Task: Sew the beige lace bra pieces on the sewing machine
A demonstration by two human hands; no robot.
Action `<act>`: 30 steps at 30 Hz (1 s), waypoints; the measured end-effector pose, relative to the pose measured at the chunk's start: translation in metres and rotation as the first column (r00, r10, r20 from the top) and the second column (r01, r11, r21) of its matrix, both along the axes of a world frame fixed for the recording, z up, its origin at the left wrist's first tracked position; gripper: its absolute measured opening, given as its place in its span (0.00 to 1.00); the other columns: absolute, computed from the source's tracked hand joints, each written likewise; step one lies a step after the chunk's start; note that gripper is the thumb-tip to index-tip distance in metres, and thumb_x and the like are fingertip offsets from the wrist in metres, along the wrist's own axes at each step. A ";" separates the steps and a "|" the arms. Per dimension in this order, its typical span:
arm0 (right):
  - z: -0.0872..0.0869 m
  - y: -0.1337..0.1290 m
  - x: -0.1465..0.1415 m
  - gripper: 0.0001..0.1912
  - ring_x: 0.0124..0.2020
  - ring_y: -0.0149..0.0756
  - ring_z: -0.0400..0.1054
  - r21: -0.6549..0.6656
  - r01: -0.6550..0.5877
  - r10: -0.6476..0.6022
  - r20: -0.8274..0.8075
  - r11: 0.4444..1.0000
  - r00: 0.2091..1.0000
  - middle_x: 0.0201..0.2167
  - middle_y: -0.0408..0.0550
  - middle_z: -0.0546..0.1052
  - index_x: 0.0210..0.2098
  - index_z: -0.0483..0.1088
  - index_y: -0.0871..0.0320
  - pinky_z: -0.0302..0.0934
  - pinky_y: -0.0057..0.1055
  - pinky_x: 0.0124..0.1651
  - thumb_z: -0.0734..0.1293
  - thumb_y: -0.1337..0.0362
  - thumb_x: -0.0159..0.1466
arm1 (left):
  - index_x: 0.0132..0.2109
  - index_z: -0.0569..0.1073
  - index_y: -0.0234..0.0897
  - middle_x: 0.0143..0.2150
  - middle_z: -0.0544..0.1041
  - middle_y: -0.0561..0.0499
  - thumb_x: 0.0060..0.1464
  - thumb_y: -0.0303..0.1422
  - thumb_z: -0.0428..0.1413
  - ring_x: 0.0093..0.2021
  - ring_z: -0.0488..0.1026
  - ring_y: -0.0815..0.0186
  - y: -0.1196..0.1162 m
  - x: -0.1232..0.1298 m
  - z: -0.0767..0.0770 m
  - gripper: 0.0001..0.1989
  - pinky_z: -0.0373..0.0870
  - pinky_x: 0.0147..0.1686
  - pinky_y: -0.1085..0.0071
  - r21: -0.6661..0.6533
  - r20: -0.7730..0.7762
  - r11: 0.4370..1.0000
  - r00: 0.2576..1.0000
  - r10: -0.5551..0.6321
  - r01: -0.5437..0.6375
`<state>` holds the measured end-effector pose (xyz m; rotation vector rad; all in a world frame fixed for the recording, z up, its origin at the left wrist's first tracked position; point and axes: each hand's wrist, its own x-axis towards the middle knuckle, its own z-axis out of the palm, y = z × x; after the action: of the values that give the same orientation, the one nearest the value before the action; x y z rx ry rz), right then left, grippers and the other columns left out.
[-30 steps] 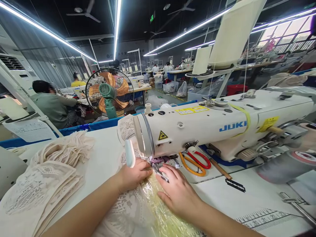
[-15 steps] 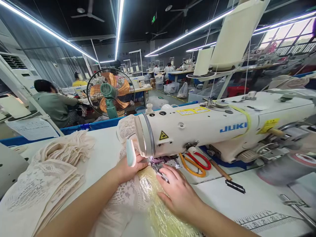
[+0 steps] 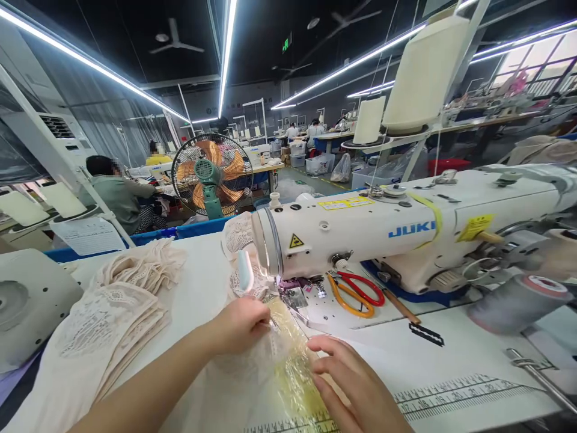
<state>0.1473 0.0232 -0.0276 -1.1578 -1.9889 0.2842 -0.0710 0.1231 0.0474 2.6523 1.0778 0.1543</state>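
Note:
The white sewing machine [image 3: 360,228] reaches in from the right, its head over the table. Just in front of the needle area, my left hand [image 3: 246,322] is closed, pinching the pale lace fabric [image 3: 259,361]. A shiny yellowish translucent strip [image 3: 291,361] runs from the needle area towards me, beside the lace. My right hand [image 3: 345,376] is at the strip's right edge, its fingers apart and slightly curled. More lace [image 3: 238,231] lies behind the machine head.
Folded lace pieces [image 3: 121,307] are stacked at the left. Scissors with orange and red handles [image 3: 356,294] and a wooden-handled blade tool [image 3: 412,319] lie right of the needle. A fan [image 3: 211,174] and a seated person [image 3: 115,192] are beyond the table.
My left hand has drawn back towards me from beside the needle and closed on the lace. My right hand has left the needle area, moving nearer and right. The view has shifted slightly.

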 end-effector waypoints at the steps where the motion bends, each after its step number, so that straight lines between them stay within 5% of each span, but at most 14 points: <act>1: 0.000 -0.002 -0.003 0.07 0.51 0.41 0.66 -0.045 0.026 -0.027 -0.033 0.999 0.999 0.46 0.53 0.72 0.36 0.66 0.54 0.64 0.37 0.50 0.57 0.65 0.65 | 0.27 0.63 0.37 0.26 0.69 0.53 0.49 0.23 0.50 0.29 0.67 0.66 0.001 0.000 0.000 0.06 0.66 0.30 0.72 -0.006 0.051 0.999 0.998 0.034 -0.034; 5: 0.006 -0.004 -0.018 0.23 0.55 0.44 0.63 -0.166 -0.105 0.096 -0.063 0.981 0.993 0.55 0.57 0.69 0.58 0.58 0.57 0.61 0.39 0.54 0.59 0.61 0.64 | 0.29 0.60 0.38 0.24 0.66 0.55 0.54 0.28 0.46 0.25 0.65 0.70 0.007 0.005 -0.006 0.06 0.64 0.25 0.76 -0.037 0.198 0.992 0.972 0.129 -0.124; 8: 0.014 0.000 -0.031 0.23 0.47 0.45 0.70 -0.312 -0.228 0.245 0.017 0.922 0.969 0.46 0.56 0.75 0.55 0.65 0.58 0.65 0.37 0.47 0.62 0.62 0.60 | 0.29 0.59 0.38 0.24 0.65 0.56 0.56 0.30 0.45 0.25 0.64 0.70 0.011 0.011 -0.016 0.07 0.65 0.25 0.76 -0.023 0.223 0.982 0.957 0.187 -0.187; 12: 0.024 0.010 -0.037 0.12 0.33 0.36 0.71 -0.389 -0.008 0.048 0.093 0.921 0.995 0.29 0.47 0.77 0.32 0.74 0.57 0.62 0.28 0.36 0.59 0.66 0.63 | 0.31 0.61 0.38 0.25 0.66 0.55 0.54 0.28 0.47 0.26 0.66 0.67 0.013 0.015 -0.027 0.03 0.64 0.26 0.73 0.047 0.137 0.960 0.954 0.268 -0.277; 16: 0.025 0.020 -0.028 0.14 0.30 0.36 0.70 -0.392 0.166 -0.078 0.231 0.905 0.970 0.26 0.46 0.76 0.26 0.70 0.57 0.57 0.28 0.31 0.57 0.68 0.63 | 0.42 0.67 0.36 0.33 0.72 0.48 0.52 0.24 0.47 0.30 0.70 0.60 0.002 0.016 -0.034 0.10 0.63 0.27 0.69 0.141 -0.038 0.947 0.954 0.298 -0.290; 24: 0.023 0.022 -0.020 0.20 0.39 0.42 0.73 -0.448 0.171 -0.025 0.314 0.877 0.949 0.39 0.50 0.79 0.51 0.69 0.56 0.62 0.33 0.37 0.56 0.67 0.63 | 0.55 0.68 0.42 0.38 0.72 0.45 0.50 0.27 0.51 0.27 0.72 0.58 -0.013 0.025 -0.033 0.24 0.61 0.24 0.70 0.192 -0.334 0.964 0.911 0.241 -0.184; 30: 0.028 0.026 -0.018 0.23 0.38 0.45 0.73 -0.491 0.140 0.058 0.368 0.860 0.928 0.37 0.53 0.79 0.56 0.65 0.60 0.63 0.36 0.36 0.56 0.67 0.62 | 0.59 0.65 0.43 0.36 0.73 0.46 0.47 0.26 0.51 0.27 0.73 0.59 -0.012 0.025 -0.028 0.30 0.62 0.23 0.72 0.185 -0.396 0.970 0.892 0.220 -0.157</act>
<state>0.1289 0.0487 0.0008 -1.6927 -2.2884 0.6419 -0.0460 0.1108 0.0191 2.7791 1.5107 -0.3216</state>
